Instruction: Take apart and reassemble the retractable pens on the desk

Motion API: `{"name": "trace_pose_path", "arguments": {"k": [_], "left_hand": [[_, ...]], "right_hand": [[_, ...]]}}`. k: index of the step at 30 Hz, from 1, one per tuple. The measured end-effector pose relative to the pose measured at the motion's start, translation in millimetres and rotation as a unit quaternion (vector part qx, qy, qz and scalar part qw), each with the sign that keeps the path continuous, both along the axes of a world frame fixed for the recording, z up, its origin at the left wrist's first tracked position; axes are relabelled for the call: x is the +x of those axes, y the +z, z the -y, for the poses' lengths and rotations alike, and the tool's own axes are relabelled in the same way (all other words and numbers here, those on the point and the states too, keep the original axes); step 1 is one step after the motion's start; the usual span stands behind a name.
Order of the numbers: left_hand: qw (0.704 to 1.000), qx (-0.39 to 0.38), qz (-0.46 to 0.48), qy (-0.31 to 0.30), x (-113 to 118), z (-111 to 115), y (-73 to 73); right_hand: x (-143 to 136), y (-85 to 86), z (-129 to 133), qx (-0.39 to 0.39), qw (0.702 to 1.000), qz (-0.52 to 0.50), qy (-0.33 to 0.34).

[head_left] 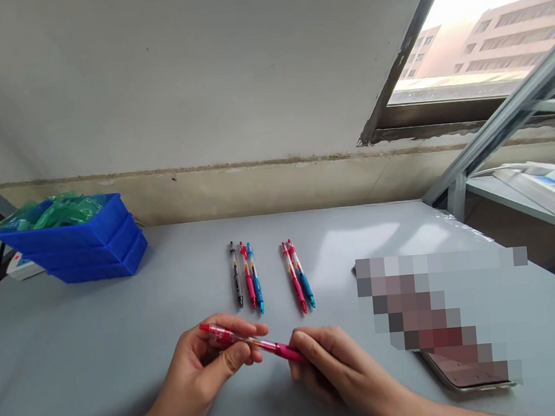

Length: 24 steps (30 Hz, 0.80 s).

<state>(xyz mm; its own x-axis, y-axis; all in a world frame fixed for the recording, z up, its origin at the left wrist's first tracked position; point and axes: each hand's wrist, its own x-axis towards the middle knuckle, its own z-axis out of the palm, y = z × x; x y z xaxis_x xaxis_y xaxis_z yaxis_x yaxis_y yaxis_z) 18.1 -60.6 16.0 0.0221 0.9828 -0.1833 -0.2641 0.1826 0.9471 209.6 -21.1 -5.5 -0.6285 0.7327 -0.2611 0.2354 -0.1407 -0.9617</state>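
Observation:
Between both hands a pink-red pen [266, 344] with a clear barrel is held, slanting down to the right. My left hand [203, 367] pinches its upper barrel between thumb and fingers, the red end sticking out to the left. Closed around the pink grip at the other end is my right hand [331, 364], hiding the tip. Beyond the hands lie a black pen [237, 278], a red pen [248, 277] and a blue pen [255, 280], side by side. To their right rest a pink pen [294, 280] and a red-and-blue pen [303, 276], touching or nearly so.
Stacked blue bins [112, 246] stand at the back left, the top one holding green plastic bags [69, 209]. A phone-like device [463, 373], mostly pixelated, lies at right on the grey table [101, 350]. A metal frame [458, 184] and window are at the right.

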Motion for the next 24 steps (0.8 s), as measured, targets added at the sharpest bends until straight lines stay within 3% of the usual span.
{"name": "trace_pose_path", "arguments": {"k": [8,14,17,24], "left_hand": [[0.998,-0.024,0.026,0.049,3.1,0.3,3.9],[0.997,-0.031,0.039,0.058,2.7,-2.6,5.2],[0.997,-0.03,0.036,0.063,1.3,-4.0,3.1],[0.998,-0.021,0.04,0.054,1.4,-5.8,3.9]], "right_hand": [[1.3,10.1,-2.6,0.084,0.996,0.0,-0.005],[0.8,6.7,-4.5,0.076,0.996,0.041,-0.001],[0.2,5.7,-4.8,0.091,0.995,0.016,-0.035],[-0.3,3.9,-6.9,0.087,0.996,-0.004,-0.025]]}}
